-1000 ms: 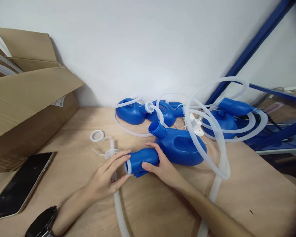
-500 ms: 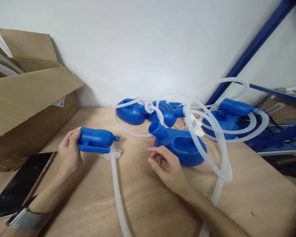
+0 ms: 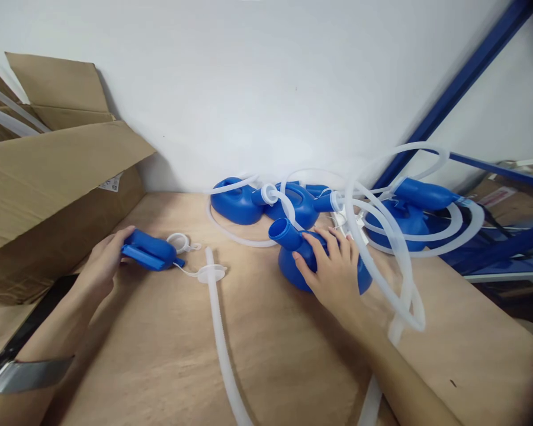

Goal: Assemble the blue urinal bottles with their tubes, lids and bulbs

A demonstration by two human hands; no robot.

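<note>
At the left, my left hand (image 3: 103, 260) is closed on the wide end of a blue plastic urinal head (image 3: 148, 249), which lies low at the table and has a narrow spout pointing right. A white ring cap (image 3: 177, 241) sits just behind it. Right of the spout is a clear hose (image 3: 222, 343) with a translucent disc lid (image 3: 211, 273) near its end. My right hand (image 3: 333, 275) is over the top of a blue urinal bottle (image 3: 288, 266), fingers curled on its handle area. The bottle stands upright, its open neck tilted up to the left; the handle is mostly hidden.
Two more blue bottles (image 3: 235, 204) with hoses stand against the wall. Another blue bottle (image 3: 395, 225) and looped clear hoses (image 3: 402, 248) are at the right, by a white power strip (image 3: 353, 228). A cardboard box (image 3: 62, 195) stands left, a phone (image 3: 31, 319) partly under my left arm.
My left hand has carried the blue urinal head from the middle to the left and lowered it. My right hand has let go of that head and moved right onto the blue bottle.
</note>
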